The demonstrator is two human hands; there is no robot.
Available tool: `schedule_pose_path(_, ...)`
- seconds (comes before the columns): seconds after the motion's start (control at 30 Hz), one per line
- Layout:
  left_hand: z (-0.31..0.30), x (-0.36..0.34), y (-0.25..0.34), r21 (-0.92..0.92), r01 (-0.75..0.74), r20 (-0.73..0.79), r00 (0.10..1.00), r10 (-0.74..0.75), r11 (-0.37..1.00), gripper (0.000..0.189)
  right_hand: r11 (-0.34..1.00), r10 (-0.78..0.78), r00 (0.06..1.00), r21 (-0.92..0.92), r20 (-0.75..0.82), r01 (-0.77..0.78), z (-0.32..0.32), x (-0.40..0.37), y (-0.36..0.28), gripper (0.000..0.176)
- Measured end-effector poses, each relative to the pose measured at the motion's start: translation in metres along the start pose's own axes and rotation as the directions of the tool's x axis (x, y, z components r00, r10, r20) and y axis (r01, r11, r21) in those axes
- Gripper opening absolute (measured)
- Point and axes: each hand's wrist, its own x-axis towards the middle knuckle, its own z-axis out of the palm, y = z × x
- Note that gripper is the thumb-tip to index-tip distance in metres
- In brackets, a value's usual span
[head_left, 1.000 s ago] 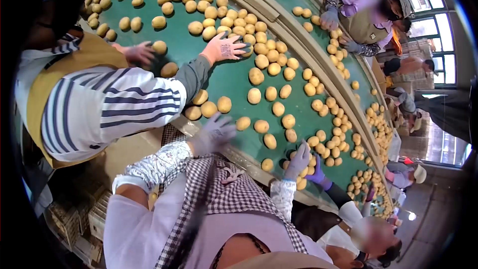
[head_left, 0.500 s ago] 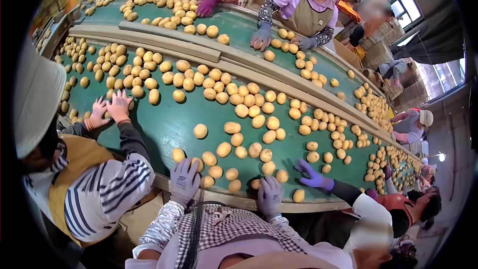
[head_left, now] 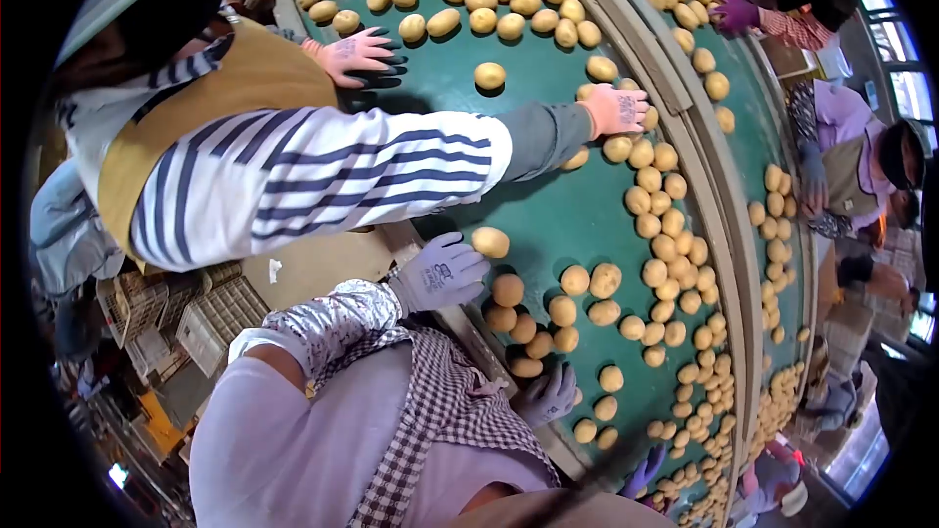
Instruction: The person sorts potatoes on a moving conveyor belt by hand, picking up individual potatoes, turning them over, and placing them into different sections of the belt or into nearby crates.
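Grey-purple gloves cover both my hands at the near edge of the green belt [head_left: 548, 225]. My left hand [head_left: 442, 272] lies at the belt's edge, palm down with its fingers apart, close beside a single potato [head_left: 490, 242]. Lower in the view, my right hand [head_left: 548, 395] rests at the same edge, partly behind the checked apron; whether it holds anything is unclear. Between my hands lies a group of potatoes [head_left: 529, 329], several of them near the edge.
A co-worker in a striped sleeve [head_left: 372, 166] reaches across the belt with a pink-gloved hand [head_left: 616, 110]; the other glove [head_left: 360, 59] is spread. A divider rail [head_left: 719, 186] parts two lanes of potatoes. Crates [head_left: 223, 321] stand behind. A purple glove [head_left: 643, 472] is below.
The view has turned sharply, so the belt now runs downward. The co-worker's arm now stretches over the belt toward the rail. My left hand's fingers now point more toward the right of the view.
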Motion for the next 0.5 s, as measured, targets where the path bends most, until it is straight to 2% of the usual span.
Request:
schedule_pose_path(0.07, -0.007, -0.003, -0.004, -0.026, -0.021, -0.039, 0.999, 0.020, 0.999, 0.032, 1.000, -0.003, 1.000, 0.025, 0.024, 0.002, 0.006, -0.002, 0.001, 0.039)
schedule_pose_path(0.1, 0.000, -0.011, -0.008, 0.128, -0.145, -0.181, 0.969, 0.167, 0.981, 0.034, 1.000, -0.014, 0.999, 0.026, 0.036, 0.013, 0.011, -0.011, 0.013, 0.037)
schedule_pose_path(0.13, 0.000, -0.013, -0.001, 0.150, -0.129, -0.175, 0.972, 0.155, 0.980, 0.034, 0.998, -0.026, 0.998, 0.058, 0.058, 0.022, 0.011, -0.018, 0.021, 0.038)
schedule_pose_path(0.2, -0.002, -0.014, 0.012, 0.029, 0.026, -0.133, 0.991, -0.022, 0.999, 0.028, 0.994, -0.048, 0.995, 0.103, 0.087, 0.039, 0.008, -0.028, 0.029, 0.041)
schedule_pose_path(0.27, 0.004, -0.022, 0.010, 0.031, 0.064, -0.176, 0.983, -0.058, 0.997, 0.028, 0.994, -0.064, 0.995, 0.091, 0.077, 0.057, 0.007, -0.023, 0.028, 0.041)
schedule_pose_path(0.33, 0.005, -0.039, 0.007, 0.002, 0.086, -0.128, 0.988, -0.085, 0.996, 0.030, 0.994, -0.088, 0.995, 0.070, 0.050, 0.084, 0.004, -0.021, 0.029, 0.041)
schedule_pose_path(0.5, 0.021, -0.074, 0.012, -0.031, 0.050, -0.172, 0.984, -0.054, 0.998, 0.032, 0.988, -0.154, 0.988, 0.025, -0.021, 0.154, 0.006, -0.020, 0.036, 0.042)
